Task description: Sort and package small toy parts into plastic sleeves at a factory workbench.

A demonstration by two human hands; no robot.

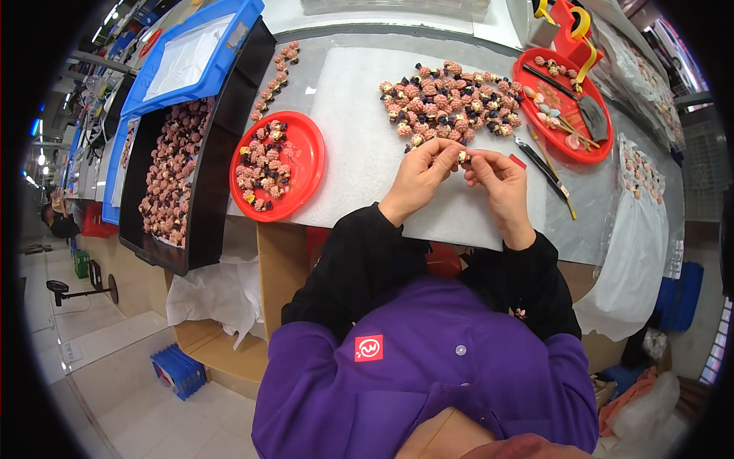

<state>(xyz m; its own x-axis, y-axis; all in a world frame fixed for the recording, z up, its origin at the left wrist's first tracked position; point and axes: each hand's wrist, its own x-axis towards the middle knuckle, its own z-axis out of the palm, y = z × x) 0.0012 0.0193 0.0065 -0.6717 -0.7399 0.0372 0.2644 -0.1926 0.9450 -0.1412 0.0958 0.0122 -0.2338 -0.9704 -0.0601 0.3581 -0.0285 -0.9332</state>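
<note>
Over the near part of a white foam sheet (pixel 348 99), my left hand (pixel 419 181) and my right hand (pixel 501 189) meet with fingertips pinched. Between them is a small pink, cream and dark figurine (pixel 462 157), mostly covered by the fingers. Just beyond lies a pile of similar pink and dark figurines (pixel 451 99). Right of my right hand, a dark pen-like tool (pixel 541 163) and a thin brush-like stick (pixel 552 170) lie side by side on the table.
A red round tray (pixel 315 180) holding figurines stands at left, beside a black crate (pixel 210 191) full of them and a blue bin (pixel 199 76). Another red tray (pixel 566 157) at right holds sticks and a dark scraper. A tape dispenser (pixel 564 19) and plastic bag (pixel 634 237) flank it.
</note>
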